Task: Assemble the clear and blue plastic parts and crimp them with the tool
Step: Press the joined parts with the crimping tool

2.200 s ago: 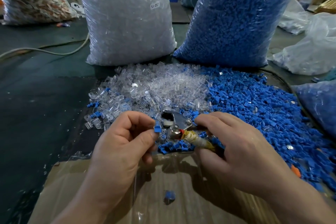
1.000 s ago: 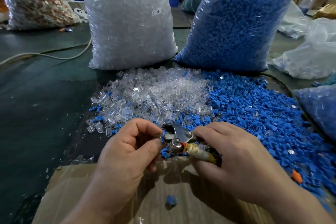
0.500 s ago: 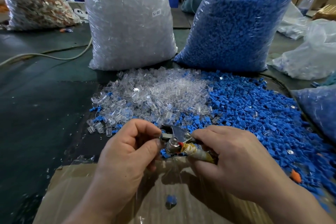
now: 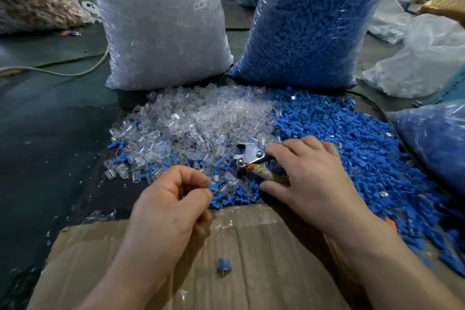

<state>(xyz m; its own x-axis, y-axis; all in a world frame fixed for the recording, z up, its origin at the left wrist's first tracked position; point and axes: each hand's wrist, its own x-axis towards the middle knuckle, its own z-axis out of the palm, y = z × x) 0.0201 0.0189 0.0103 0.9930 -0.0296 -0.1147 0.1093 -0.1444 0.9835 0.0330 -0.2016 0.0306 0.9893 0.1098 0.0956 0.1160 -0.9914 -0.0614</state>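
Head view: left hand [image 4: 173, 199] pinches a small blue plastic part [image 4: 214, 187] between thumb and forefinger, just above the near edge of the loose blue plastic parts [image 4: 352, 148]; whether a clear piece sits on it cannot be made out. Right hand [image 4: 309, 178] grips the metal crimping tool [image 4: 249, 156], fingers over, thumb under. Its long axis runs from lower right to upper left, head toward the pile of clear plastic parts [image 4: 196, 121]; the handles are hidden by the palm. Both piles lie on the dark worktop [image 4: 50, 146].
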